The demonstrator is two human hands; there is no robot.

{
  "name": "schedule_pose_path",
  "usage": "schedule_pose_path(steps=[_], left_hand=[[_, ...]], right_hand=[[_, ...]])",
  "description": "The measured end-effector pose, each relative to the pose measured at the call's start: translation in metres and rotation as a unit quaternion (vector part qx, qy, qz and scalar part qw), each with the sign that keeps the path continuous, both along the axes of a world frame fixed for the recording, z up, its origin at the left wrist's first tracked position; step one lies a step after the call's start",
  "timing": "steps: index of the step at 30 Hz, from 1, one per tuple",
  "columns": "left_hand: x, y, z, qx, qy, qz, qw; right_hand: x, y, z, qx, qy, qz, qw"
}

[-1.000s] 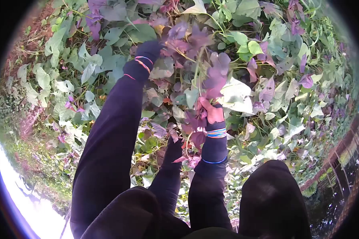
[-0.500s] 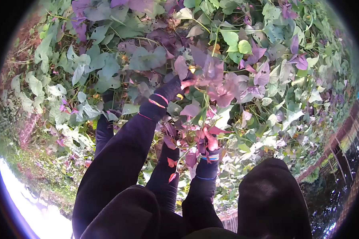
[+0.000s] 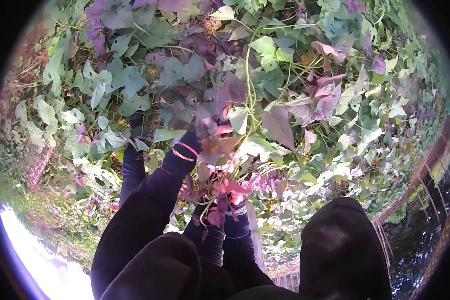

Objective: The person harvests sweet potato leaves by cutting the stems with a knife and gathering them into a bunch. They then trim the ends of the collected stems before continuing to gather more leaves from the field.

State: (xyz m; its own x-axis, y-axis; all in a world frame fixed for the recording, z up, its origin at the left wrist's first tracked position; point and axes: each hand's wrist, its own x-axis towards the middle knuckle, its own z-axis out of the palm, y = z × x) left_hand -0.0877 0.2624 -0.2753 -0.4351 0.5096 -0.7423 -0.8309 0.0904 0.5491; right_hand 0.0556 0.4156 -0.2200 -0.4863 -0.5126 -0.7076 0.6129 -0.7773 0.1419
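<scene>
I am bent over a bed of green and purple-leaved vines [image 3: 135, 85]. My left hand [image 3: 194, 136], in a dark glove with pink and orange bands at the wrist, is mostly hidden by blurred leaves and holds a bunch of vines [image 3: 255, 117] whose long stems run up into the bed. My right hand [image 3: 228, 200], above a blue-striped cuff, is close to my body. It is buried in reddish leaves at the bunch's lower end, gripping the stems.
My dark-clothed legs [image 3: 132, 167] and knees [image 3: 340, 245] fill the bottom of the view. Leafy vines cover the ground all around. Bare reddish soil [image 3: 22, 65] lies at the far left. A wooden edging [image 3: 425, 167] with dark water beyond runs along the right.
Both hands have drawn back toward my body, pulling the bunch of vines with them. The left hand dropped from high in the bed to mid view, and the right hand is now near my knees.
</scene>
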Motion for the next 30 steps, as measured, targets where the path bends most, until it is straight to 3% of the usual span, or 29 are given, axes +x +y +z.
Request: schedule_pose_path(steps=[3, 4, 6, 7, 8, 12, 14, 15, 16, 17, 18, 20, 22, 24, 26, 27, 28, 29, 30], left_hand=[[0.023, -0.018, 0.022, 0.023, -0.099, 0.019, 0.995], [0.03, -0.024, 0.031, 0.024, -0.119, 0.026, 0.992], [0.034, -0.036, 0.065, 0.024, -0.143, 0.108, 0.984], [0.051, -0.046, 0.058, 0.016, -0.093, 0.124, 0.988], [0.035, -0.049, 0.085, -0.005, -0.147, 0.134, 0.98], [0.04, -0.082, 0.11, -0.007, -0.16, 0.139, 0.977], [0.035, -0.09, 0.129, -0.176, -0.148, 0.067, 0.971], [0.049, -0.1, 0.122, -0.17, -0.151, 0.076, 0.971], [0.056, -0.108, 0.124, -0.169, -0.149, 0.074, 0.971], [0.064, -0.113, 0.128, -0.144, -0.133, 0.121, 0.973], [0.07, -0.117, 0.135, -0.119, -0.118, 0.168, 0.972], [0.069, -0.127, 0.149, -0.093, -0.111, 0.2, 0.969], [0.064, -0.142, 0.163, -0.039, -0.158, 0.0, 0.987], [0.065, -0.146, 0.171, -0.013, -0.158, 0.032, 0.987], [0.062, -0.155, 0.177, -0.205, -0.028, 0.09, 0.974], [0.066, -0.167, 0.164, -0.293, 0.113, 0.114, 0.943], [0.052, -0.178, 0.162, -0.395, 0.182, 0.088, 0.896], [0.036, -0.19, 0.16, -0.498, 0.279, 0.008, 0.821], [0.022, -0.196, 0.159, -0.521, 0.277, 0.014, 0.807]], right_hand=[[0.055, -0.035, 0.01, -0.041, 0.034, -0.053, 0.997], [0.023, -0.052, 0.042, -0.096, -0.033, -0.138, 0.985], [0.036, -0.068, 0.065, 0.066, -0.119, -0.103, 0.985], [0.051, -0.082, 0.048, -0.188, -0.075, -0.207, 0.957], [0.052, -0.09, 0.053, -0.19, -0.076, -0.209, 0.956], [0.051, -0.115, 0.085, -0.188, -0.055, -0.081, 0.977], [0.051, -0.12, 0.098, -0.184, -0.043, -0.013, 0.982], [0.048, -0.122, 0.101, -0.183, -0.043, -0.014, 0.982], [0.044, -0.125, 0.1, -0.185, -0.053, 0.05, 0.98], [0.04, -0.126, 0.101, -0.187, -0.062, 0.115, 0.974], [0.04, -0.133, 0.107, -0.188, -0.061, 0.116, 0.974], [0.045, -0.158, 0.124, -0.089, 0.135, 0.289, 0.944], [0.061, -0.179, 0.128, -0.064, 0.161, 0.275, 0.946], [0.07, -0.19, 0.118, -0.192, 0.125, 0.32, 0.919], [0.066, -0.195, 0.107, -0.184, 0.127, 0.316, 0.922], [0.058, -0.195, 0.102, -0.031, 0.162, 0.287, 0.944], [0.054, -0.193, 0.094, 0.123, 0.193, 0.25, 0.941], [0.051, -0.182, 0.079, 0.171, 0.087, 0.31, 0.931], [0.049, -0.165, 0.062, 0.218, -0.02, 0.364, 0.906]])
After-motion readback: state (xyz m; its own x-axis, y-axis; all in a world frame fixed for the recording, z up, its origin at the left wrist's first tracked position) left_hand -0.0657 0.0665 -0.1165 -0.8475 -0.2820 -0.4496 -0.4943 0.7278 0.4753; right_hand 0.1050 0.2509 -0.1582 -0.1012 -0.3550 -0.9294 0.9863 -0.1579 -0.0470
